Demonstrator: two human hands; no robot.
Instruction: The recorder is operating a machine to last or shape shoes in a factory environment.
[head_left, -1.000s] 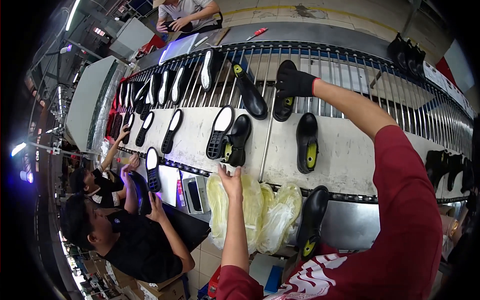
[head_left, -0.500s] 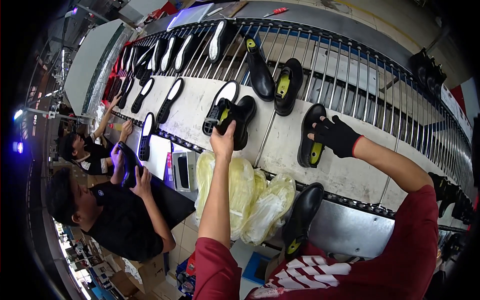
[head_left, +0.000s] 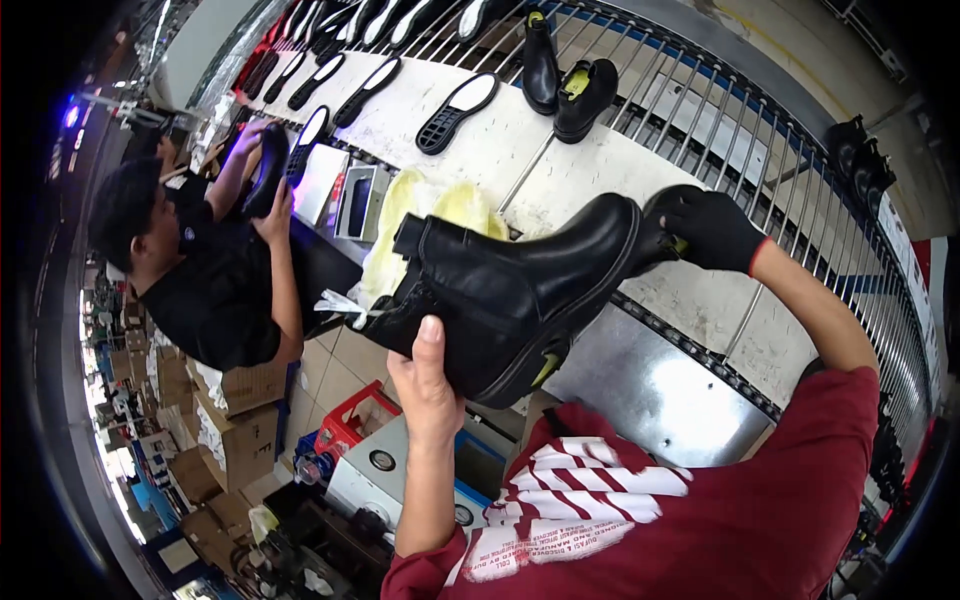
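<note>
Holding one black leather ankle boot in bare left hand

Thumb clamped its shaft, other fingers hidden. Boot lay far-right of left hand, the nearer one; long axis near-left to far-right, toe toward black-gloved right hand, which touched one dark shoe, grip unclear. Two black leather shoes stood far; at least four black-and-white soles lay far left.

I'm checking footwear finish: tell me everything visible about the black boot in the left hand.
The ankle-high boot is black, smooth and shiny like leather, with a dark sole. It is held tilted in the air, toe toward the picture's upper right, shaft to the left, where a whitish strip shows. The left hand grips it from below, thumb visible. Its toe overlaps another black shoe in view; contact is unclear.
</note>
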